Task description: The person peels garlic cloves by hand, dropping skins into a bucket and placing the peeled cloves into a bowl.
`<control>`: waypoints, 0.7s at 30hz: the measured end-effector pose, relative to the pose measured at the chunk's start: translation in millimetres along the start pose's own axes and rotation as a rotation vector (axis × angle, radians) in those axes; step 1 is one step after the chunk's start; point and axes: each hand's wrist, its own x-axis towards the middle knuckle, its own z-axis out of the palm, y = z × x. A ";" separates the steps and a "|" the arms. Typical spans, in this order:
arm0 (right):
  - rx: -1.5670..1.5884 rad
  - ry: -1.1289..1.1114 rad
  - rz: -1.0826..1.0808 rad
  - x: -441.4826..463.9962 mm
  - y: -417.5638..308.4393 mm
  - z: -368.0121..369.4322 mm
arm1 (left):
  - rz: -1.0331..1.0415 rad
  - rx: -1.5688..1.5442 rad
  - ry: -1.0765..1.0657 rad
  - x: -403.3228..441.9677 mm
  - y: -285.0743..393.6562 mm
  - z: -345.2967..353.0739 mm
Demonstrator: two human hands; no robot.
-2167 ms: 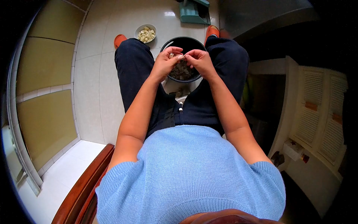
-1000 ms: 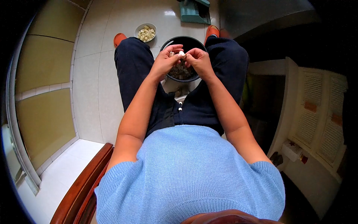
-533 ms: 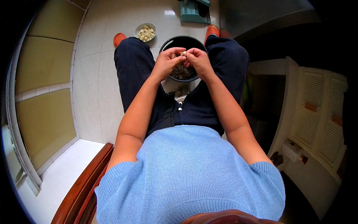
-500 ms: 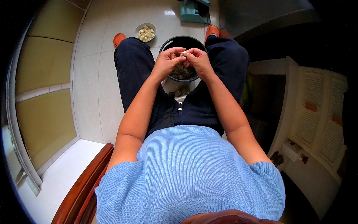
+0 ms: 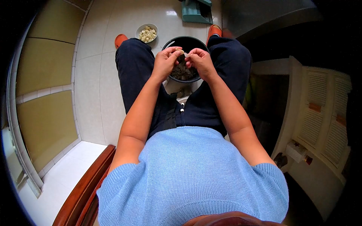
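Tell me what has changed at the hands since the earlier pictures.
The left hand has drawn slightly left, away from the right hand. The left now holds a pale piece, while the right pinches a whitish flake. The bowl, bucket and dustpan stayed put.

Pale piece (image 5: 181, 51): partly covered by the left hand's (image 5: 165, 64) fingers, too small to name
Whitish scrap (image 5: 187, 55): partly behind the right hand's (image 5: 203, 64) fingertips
Dark bucket (image 5: 185, 81): scraps inside too dim to identify (hands cover some)
Teal dustpan (image 5: 194, 14): cut off by the top edge
Wooden chair (image 5: 87, 177): cut off at the bottom
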 end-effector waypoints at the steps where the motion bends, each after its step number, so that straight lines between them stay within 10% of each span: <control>1: -0.017 0.017 0.008 0.2 -0.1 -0.3 | -0.001 0.000 0.000 -0.4 0.3 0.1; 15: -0.083 0.252 0.012 3.3 1.4 -6.5 | -0.149 -0.355 0.082 0.5 2.8 -1.7; 21: -0.625 0.318 -0.059 10.7 16.3 -10.3 | -0.140 -0.188 0.015 -2.1 -1.0 3.3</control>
